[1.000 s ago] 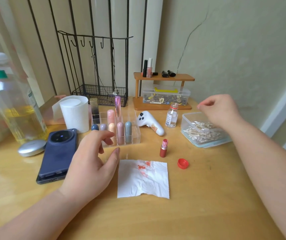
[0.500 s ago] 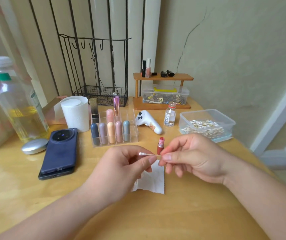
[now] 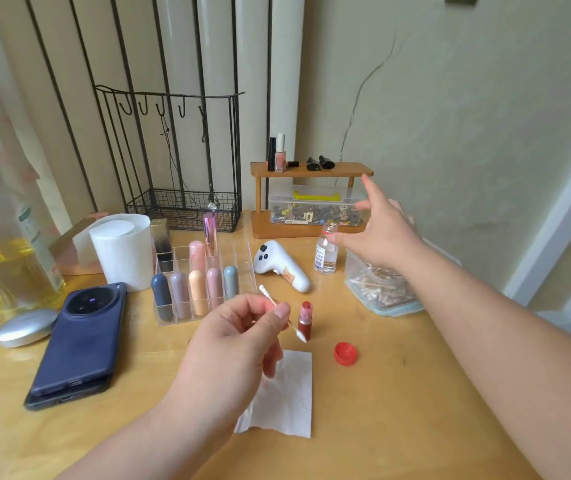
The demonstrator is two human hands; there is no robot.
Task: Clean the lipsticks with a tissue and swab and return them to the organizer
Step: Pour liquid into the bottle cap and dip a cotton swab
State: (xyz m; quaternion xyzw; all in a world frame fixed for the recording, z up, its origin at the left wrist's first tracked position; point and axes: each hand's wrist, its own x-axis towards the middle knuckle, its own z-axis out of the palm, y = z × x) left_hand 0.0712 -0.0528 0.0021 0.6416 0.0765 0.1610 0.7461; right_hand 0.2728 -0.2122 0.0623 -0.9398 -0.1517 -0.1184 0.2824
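My left hand pinches a white cotton swab between thumb and forefinger, above the wooden table. An uncapped red lipstick stands upright just right of the swab's lower tip. A white tissue lies flat under and behind my left hand, partly hidden by it. The clear organizer holds several capped lipsticks in pastel colours. My right hand is spread with straight fingers, empty, right beside the small clear bottle, above the swab box.
A red bottle cap lies right of the tissue. A dark phone, a silver compact, a tissue roll and a big oil bottle fill the left. A white controller and wooden shelf stand behind.
My right hand let go of the swab and moved back right toward the small bottle. My left hand alone holds the swab now, tilted down to the right.
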